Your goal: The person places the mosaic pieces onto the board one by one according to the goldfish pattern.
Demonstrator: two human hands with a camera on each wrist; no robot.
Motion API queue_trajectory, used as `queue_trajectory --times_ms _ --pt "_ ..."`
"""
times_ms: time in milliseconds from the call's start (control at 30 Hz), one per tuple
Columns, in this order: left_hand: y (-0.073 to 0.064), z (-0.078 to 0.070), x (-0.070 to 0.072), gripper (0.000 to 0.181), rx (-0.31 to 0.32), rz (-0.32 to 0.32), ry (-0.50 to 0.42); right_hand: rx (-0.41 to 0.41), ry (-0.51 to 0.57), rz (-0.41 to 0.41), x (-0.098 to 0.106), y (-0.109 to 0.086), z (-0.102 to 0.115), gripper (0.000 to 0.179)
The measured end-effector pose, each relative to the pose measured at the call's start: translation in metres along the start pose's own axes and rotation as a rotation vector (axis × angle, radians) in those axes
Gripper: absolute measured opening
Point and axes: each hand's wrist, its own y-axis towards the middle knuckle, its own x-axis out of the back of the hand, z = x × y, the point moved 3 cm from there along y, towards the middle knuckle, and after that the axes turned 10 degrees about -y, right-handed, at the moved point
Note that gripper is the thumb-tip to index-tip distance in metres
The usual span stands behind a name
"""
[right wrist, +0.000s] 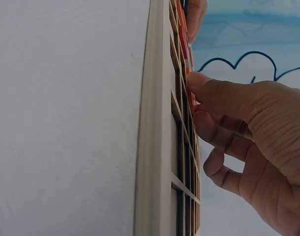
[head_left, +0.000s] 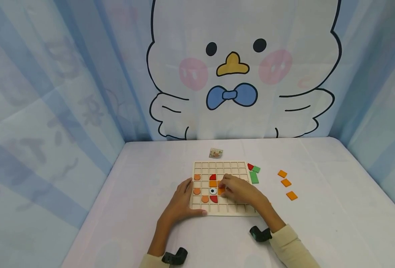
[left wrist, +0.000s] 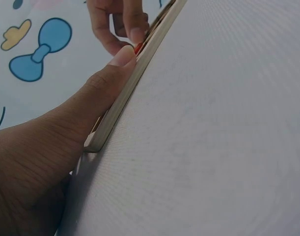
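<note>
A pale wooden grid board [head_left: 237,209] lies on the table with several small coloured pieces in its cells. My left hand [head_left: 181,203] spans its near left corner, fingers along the left side and the straight thumb resting on the near rim. My right hand [head_left: 240,189] is over the middle, thumb and fingertips pinching an orange square tile [head_left: 221,191] at a cell. Left of that tile sits a white disc with a black dot [head_left: 213,191]. An orange square [head_left: 213,184] and a red quarter-round [head_left: 212,177] lie above the disc, another red quarter-round [head_left: 213,199] below.
Orange discs [head_left: 197,191] occupy cells on the board's left. Beyond its right edge lie green pieces [head_left: 254,177], a red piece [head_left: 249,166] and loose orange squares [head_left: 286,182]. A small patterned card [head_left: 215,153] is behind the board. A printed curtain [head_left: 231,123] stands behind the table.
</note>
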Motion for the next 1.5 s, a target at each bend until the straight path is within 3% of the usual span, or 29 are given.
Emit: queue_trajectory --times_ms 333,733,967,1233,1500 --pt "0.001 0.0 0.002 0.124 -0.008 -0.006 -0.012 -0.094 0.006 0.015 0.007 -0.001 -0.006 0.027" --pt "-0.001 0.0 0.001 0.125 0.004 -0.002 -0.015 -0.144 0.023 0.027 0.009 -0.009 -0.018 0.026" --pt "-0.001 0.0 0.0 0.125 0.002 -0.003 -0.014 -0.125 0.019 -0.012 0.014 -0.019 -0.03 0.024" --pt "0.0 0.0 -0.003 0.125 -0.011 -0.002 -0.022 -0.228 0.011 -0.002 0.016 -0.037 -0.052 0.025" --pt "0.0 0.001 -0.002 0.126 0.0 -0.013 -0.02 -0.253 -0.042 -0.054 0.023 -0.057 -0.076 0.025"
